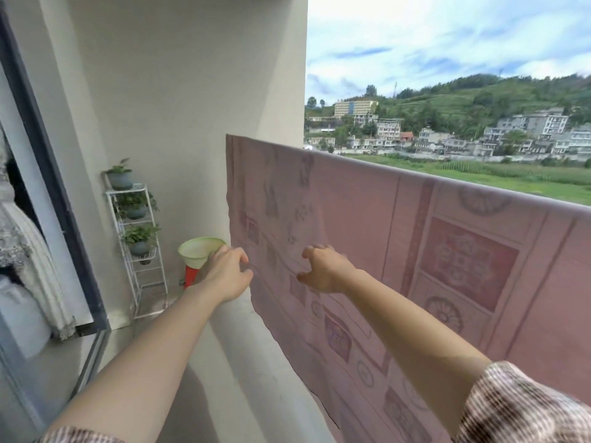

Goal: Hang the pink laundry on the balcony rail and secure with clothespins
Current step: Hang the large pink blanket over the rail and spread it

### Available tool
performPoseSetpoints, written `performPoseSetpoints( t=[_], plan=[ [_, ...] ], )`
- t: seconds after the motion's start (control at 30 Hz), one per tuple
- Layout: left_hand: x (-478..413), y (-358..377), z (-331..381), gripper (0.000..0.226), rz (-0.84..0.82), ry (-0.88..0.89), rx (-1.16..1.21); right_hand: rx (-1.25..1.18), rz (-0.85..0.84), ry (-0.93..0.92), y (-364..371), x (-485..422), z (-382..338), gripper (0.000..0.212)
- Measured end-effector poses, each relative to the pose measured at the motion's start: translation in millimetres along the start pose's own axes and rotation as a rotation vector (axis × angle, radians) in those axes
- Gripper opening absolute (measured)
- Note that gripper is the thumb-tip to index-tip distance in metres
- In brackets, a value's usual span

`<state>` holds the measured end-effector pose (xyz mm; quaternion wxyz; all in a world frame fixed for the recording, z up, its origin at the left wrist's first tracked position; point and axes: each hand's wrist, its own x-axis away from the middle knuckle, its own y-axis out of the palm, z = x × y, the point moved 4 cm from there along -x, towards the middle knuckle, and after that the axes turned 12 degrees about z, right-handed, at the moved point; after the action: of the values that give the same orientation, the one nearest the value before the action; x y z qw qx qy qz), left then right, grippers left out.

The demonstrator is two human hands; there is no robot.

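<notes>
Here left hand pinches the pink laundry, right hand clawed beside

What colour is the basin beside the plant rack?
Pale green; the basin shows best in the head view.
</notes>
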<state>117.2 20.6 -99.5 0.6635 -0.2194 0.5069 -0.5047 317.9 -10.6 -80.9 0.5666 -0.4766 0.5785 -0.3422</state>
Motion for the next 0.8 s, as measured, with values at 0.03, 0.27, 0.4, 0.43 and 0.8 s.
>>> performPoseSetpoints(
  t=[0.03, 0.27, 0.4, 0.43, 0.8],
  plan=[
    [-23, 6, -8, 0.022, 0.008, 0.018, -0.009, 0.034, 0.022, -0.023, 3, -24, -2, 0.053],
    [-190, 33, -55, 0.042, 0.153, 0.031, -0.090, 0.129, 0.147, -0.133, 30, -212, -12, 0.054],
    [-278, 44, -84, 0.043, 0.127, 0.069, -0.151, 0.131, 0.159, -0.135, 50, -317, -29, 0.051],
    [-299, 47, -92, 0.043, 0.108, 0.067, -0.160, 0.140, 0.157, -0.135, 56, -340, -34, 0.052],
    [-565, 101, -204, 0.049, 0.132, 0.102, -0.107, 0.230, 0.231, -0.114, 143, -606, -70, 0.053]
  ],
)
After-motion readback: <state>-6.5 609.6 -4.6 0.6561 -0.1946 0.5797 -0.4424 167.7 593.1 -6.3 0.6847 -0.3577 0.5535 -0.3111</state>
